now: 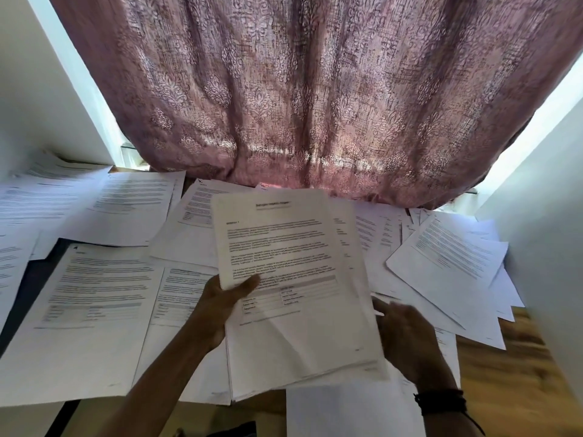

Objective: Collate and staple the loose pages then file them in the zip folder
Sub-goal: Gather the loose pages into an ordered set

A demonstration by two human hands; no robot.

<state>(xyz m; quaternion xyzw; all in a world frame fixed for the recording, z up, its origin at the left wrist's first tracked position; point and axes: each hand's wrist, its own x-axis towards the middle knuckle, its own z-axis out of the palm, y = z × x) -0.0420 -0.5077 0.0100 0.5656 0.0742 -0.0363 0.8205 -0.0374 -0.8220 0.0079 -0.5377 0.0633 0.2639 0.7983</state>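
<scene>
Left hand [217, 307] pinches the page stack [299, 263], thumb on top; right hand [407, 339], blurred, beside its right edge, grip unclear

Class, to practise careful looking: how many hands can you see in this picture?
2. The left hand holds the stack of pages at its left edge, thumb on top; the right hand, blurred, is beside the stack's right edge.
</scene>
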